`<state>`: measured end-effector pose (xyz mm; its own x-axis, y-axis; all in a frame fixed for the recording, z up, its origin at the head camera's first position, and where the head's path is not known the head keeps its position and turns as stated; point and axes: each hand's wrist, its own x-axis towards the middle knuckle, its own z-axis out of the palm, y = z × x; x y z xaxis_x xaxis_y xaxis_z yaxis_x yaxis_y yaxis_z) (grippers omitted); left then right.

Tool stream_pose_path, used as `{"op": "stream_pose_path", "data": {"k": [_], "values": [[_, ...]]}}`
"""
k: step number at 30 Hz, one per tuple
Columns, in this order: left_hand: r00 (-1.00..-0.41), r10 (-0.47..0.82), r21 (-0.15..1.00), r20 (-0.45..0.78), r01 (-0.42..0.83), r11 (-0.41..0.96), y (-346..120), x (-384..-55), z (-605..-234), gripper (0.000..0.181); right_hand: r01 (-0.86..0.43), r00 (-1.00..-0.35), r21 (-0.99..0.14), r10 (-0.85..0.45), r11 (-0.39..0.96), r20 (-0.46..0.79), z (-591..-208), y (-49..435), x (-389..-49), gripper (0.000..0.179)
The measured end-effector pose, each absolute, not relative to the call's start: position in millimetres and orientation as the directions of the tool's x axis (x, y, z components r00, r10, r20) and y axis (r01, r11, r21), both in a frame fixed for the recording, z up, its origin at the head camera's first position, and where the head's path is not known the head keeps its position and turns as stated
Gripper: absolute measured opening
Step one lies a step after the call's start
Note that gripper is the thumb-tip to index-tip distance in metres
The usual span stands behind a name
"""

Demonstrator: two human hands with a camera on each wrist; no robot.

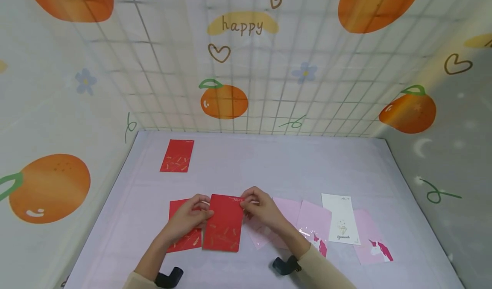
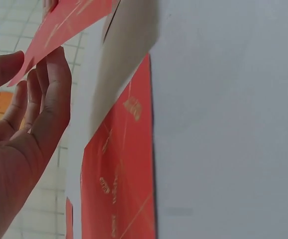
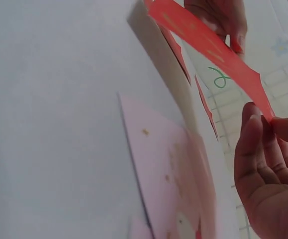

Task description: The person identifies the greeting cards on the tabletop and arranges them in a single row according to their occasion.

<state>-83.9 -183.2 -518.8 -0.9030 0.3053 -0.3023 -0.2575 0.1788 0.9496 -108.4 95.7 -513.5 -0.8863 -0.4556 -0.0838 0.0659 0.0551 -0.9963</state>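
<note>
A red card [image 1: 223, 227] with gold streaks is held up in front of me between both hands, raised off the table. My left hand [image 1: 189, 217] pinches its left edge between thumb and fingers. At the upper right corner, the thumb and fingers of my right hand [image 1: 266, 210] grip it. A second red card [image 2: 119, 184] with gold marks lies on the table, partly under my left hand in the head view. Below and beside the right hand is a pink card [image 3: 158, 164], partly hidden by that hand in the head view.
Another red card [image 1: 177, 156] lies at the back left of the white table [image 1: 292, 165]. To the right, a pink card with a unicorn [image 1: 317, 220], a white card with a diamond [image 1: 338, 214] and another unicorn card [image 1: 370, 233] lie in an overlapping row. Patterned curtains surround the table.
</note>
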Motion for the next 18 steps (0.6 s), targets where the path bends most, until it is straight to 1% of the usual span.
{"op": "stream_pose_path", "data": {"k": [5, 12, 18], "values": [[-0.884, 0.33, 0.942, -0.332, -0.295, 0.159, -179.0, -82.4, -522.8, 0.048, 0.073, -0.902, -0.996, -0.422, 0.055, -0.089, -532.1, 103.0, -115.0, 0.021], [-0.873, 0.361, 0.943, -0.329, -0.286, 0.168, -174.1, -79.6, -522.1, 0.05, 0.058, -0.918, -0.998, -0.392, 0.024, -0.063, -529.8, 113.9, -117.6, 0.024], [-0.865, 0.383, 0.944, -0.325, -0.277, 0.177, -171.3, -79.8, -524.4, 0.046, 0.071, -0.928, -0.997, -0.367, -0.005, -0.064, -527.7, 123.7, -119.9, 0.026]]}}
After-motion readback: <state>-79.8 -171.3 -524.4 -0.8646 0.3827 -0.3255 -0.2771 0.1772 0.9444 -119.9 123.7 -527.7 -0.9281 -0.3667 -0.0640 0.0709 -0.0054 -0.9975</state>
